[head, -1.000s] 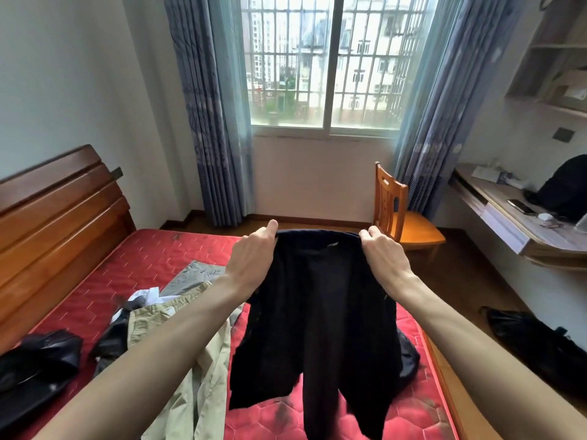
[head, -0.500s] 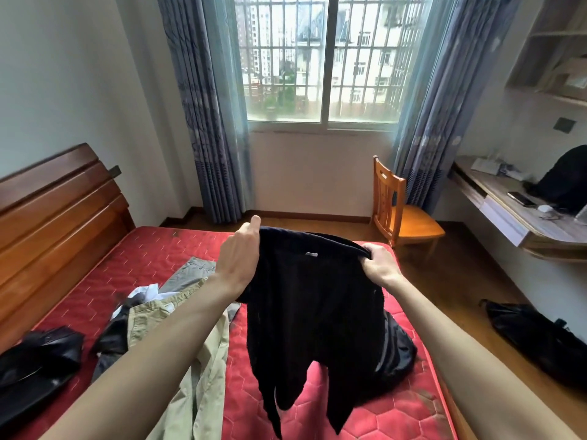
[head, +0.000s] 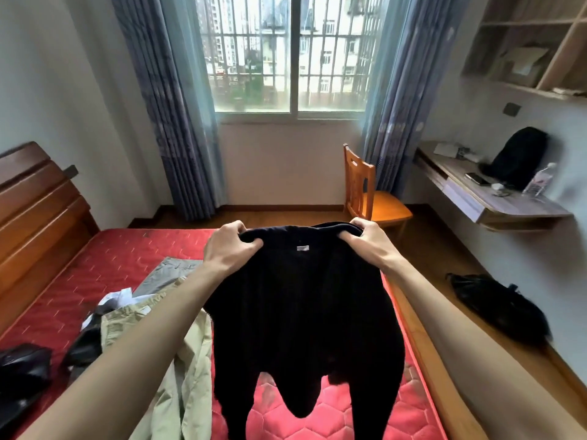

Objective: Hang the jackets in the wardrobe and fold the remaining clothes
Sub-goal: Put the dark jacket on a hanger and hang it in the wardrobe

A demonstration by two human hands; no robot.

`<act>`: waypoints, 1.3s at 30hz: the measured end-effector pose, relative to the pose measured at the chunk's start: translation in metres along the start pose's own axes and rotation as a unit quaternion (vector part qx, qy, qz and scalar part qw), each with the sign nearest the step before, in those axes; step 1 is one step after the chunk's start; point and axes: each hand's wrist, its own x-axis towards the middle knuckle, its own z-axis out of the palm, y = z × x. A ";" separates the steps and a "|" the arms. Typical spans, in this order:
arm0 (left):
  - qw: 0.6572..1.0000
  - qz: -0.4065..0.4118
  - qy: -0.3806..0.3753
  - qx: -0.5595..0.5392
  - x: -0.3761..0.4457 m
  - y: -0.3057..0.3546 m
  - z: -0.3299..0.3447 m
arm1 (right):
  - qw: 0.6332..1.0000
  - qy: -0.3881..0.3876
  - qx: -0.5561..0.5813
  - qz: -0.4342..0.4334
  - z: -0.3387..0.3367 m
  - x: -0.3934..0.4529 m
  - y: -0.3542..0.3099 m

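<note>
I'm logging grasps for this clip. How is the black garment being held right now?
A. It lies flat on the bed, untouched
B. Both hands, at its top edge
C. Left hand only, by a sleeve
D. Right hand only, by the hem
B: the left hand and the right hand each grip the top edge of the black garment, which hangs above the red mattress.

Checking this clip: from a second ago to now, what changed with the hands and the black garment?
Both hands, left hand and right hand, kept their grip on the top edge of the black garment. Half a second ago the left was raised and the garment hung twisted; now the hands are level again and it hangs flat, a small white label facing the camera. The clothes pile on the red mattress stayed put.
</note>
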 end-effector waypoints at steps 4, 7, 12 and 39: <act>0.999 0.022 -0.043 0.012 -0.001 0.006 0.014 | 0.999 0.015 0.023 0.025 -0.007 -0.028 -0.009; 0.996 0.027 -0.074 -0.033 -0.007 0.007 0.022 | 0.999 0.040 0.015 0.033 -0.005 -0.056 -0.019; 0.980 0.062 -0.146 -0.118 -0.022 0.003 0.022 | 0.993 0.111 -0.039 0.025 0.011 -0.111 -0.018; 0.813 0.472 -0.310 -0.141 -0.273 0.181 0.063 | 0.808 0.540 -0.185 0.146 -0.025 -0.532 -0.014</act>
